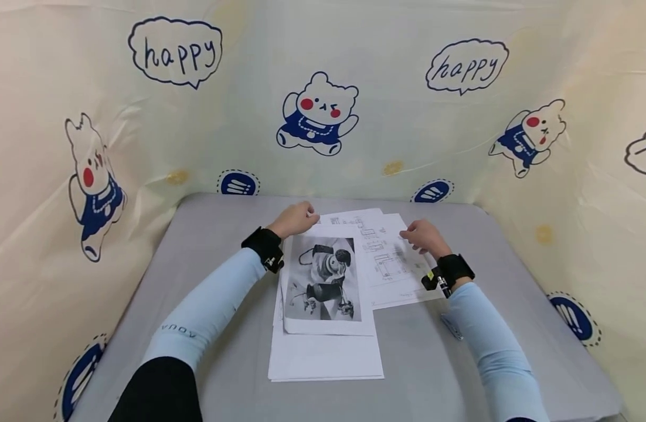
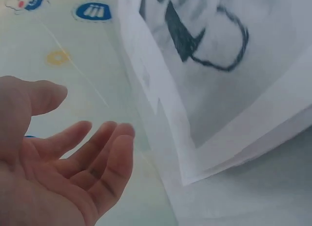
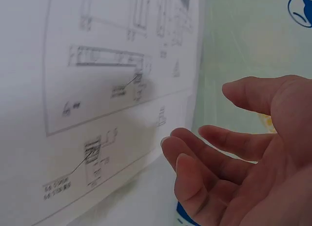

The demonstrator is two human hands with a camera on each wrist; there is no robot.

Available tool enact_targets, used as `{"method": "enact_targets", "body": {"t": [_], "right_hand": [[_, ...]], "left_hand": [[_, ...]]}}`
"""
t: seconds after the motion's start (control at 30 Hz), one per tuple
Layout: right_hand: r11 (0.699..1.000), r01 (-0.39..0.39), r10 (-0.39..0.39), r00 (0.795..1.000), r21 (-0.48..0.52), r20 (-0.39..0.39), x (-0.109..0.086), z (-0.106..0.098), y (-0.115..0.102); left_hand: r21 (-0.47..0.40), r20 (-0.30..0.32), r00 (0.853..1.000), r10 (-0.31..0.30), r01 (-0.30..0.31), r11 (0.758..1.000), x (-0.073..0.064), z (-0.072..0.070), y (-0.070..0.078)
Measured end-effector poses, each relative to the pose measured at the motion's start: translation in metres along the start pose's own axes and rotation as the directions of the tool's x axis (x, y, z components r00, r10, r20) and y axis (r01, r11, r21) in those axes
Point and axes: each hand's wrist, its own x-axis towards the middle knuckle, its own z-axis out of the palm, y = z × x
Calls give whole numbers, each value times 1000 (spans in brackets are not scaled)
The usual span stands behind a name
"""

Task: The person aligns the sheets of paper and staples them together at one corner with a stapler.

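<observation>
My left hand (image 1: 296, 219) is at the upper left corner of the stacked sheets. In the left wrist view its fingers are loosely bent and hold nothing, beside the sheet with a black-and-white still-life picture (image 1: 323, 278). That sheet lies on top of white paper (image 1: 328, 360). To its right lie sheets of printed line drawings (image 1: 388, 258), partly under the stack. Over their right edge is my right hand (image 1: 425, 237), its fingers loosely curved with nothing between them in the right wrist view. Whether either hand touches paper I cannot tell.
A small bluish-grey object (image 1: 451, 326), partly covered by my right forearm, lies on the grey table (image 1: 223, 363). Its kind is unclear. Behind the table and at both sides hangs a pale curtain (image 1: 386, 117) with cartoon bears and the word "happy".
</observation>
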Motion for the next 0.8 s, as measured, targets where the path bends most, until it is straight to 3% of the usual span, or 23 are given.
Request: {"method": "enact_targets", "body": {"t": [0.1,0.23,0.47,0.57,0.8], "right_hand": [[1000,-18,17,1000,7,22,2,3,5],[1000,-28,28,1000,12,-6,4,4,10],[999,0,-1,999,-35,-36,12,15,5],[995,23,-29,998,-98,-60,14,20,2],[990,20,-30,997,-137,-77,9,29,-6]], "left_hand": [[34,14,998,-59,58,998,14,0,-6],[88,21,997,-72,70,994,38,6,-4],[171,30,998,-64,58,984,81,36,-1],[200,26,998,-49,43,979,91,47,2],[212,35,989,-144,134,968,92,46,14]]}}
